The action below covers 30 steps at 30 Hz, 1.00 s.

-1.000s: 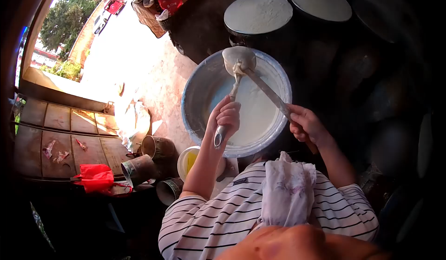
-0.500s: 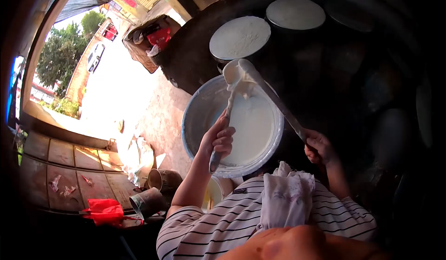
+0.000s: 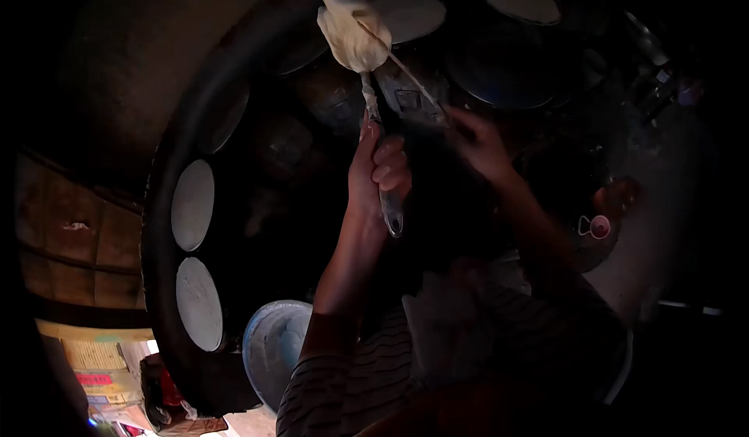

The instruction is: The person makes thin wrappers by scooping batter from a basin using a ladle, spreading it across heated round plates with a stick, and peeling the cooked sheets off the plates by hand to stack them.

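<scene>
My left hand (image 3: 380, 164) is wrapped round the grey handle of a utensil (image 3: 368, 90), whose far end is covered by a pale, batter-like mass (image 3: 351, 31). A thin long-handled tool (image 3: 409, 74) slants from that mass down to my right hand (image 3: 476, 140), which is closed round its handle in dim light. Just beyond the mass lies a round pale disc (image 3: 417, 17). The blue-rimmed basin (image 3: 269, 343) is at the lower left, partly hidden by my left arm.
More pale discs (image 3: 193, 205) lie along the left edge of the large dark round surface (image 3: 164, 136), and another disc (image 3: 520, 2) is at the upper right. A dark round lid or pan (image 3: 499, 70) sits below it. Part of another person's hand (image 3: 618, 195) shows at the right.
The view has swung right, and the basin now appears at the lower left. Both hands and their tools have moved away from the basin over the dark round surface, with the pale mass carried along.
</scene>
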Each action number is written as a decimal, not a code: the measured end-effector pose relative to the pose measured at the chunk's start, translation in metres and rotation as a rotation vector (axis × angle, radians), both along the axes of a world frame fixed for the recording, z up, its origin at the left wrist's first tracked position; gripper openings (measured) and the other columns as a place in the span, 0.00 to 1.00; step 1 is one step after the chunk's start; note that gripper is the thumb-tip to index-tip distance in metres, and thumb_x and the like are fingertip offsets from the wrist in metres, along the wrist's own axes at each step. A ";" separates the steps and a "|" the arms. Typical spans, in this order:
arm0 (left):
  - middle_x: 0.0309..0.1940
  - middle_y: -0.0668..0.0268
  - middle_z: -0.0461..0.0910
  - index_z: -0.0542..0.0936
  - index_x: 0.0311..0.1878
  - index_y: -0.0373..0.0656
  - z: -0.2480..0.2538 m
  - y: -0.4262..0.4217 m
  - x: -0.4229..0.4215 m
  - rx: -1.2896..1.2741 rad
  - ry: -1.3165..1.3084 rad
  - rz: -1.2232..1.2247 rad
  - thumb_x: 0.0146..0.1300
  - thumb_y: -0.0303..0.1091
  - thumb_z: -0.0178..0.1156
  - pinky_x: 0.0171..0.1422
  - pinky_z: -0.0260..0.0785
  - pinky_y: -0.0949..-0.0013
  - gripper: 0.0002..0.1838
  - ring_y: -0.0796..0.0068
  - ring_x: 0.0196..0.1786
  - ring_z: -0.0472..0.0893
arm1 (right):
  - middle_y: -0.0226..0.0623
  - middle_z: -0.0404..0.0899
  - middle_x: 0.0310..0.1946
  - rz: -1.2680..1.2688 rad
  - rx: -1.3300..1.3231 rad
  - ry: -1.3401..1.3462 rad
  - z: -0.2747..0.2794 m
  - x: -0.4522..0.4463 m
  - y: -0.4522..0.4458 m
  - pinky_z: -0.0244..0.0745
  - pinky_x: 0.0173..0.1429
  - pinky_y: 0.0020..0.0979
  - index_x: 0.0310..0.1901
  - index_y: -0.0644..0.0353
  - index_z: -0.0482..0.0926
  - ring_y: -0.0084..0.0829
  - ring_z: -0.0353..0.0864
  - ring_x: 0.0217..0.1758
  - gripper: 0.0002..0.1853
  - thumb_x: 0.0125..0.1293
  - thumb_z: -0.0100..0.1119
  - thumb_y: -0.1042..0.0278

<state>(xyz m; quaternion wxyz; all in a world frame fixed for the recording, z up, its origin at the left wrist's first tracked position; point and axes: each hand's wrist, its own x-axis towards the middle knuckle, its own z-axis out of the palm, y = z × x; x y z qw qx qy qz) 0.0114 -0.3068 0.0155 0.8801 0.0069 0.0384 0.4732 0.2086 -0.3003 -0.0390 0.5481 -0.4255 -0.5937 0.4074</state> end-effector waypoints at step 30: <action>0.19 0.76 0.59 0.73 0.49 0.58 -0.110 0.319 0.356 -0.084 0.392 -1.024 0.73 0.37 0.48 0.16 0.54 0.84 0.07 0.89 0.14 0.58 | 0.42 0.76 0.43 -1.527 -0.194 -0.248 -0.154 0.163 0.098 0.71 0.52 0.37 0.46 0.62 0.79 0.45 0.74 0.48 0.19 0.49 0.59 0.80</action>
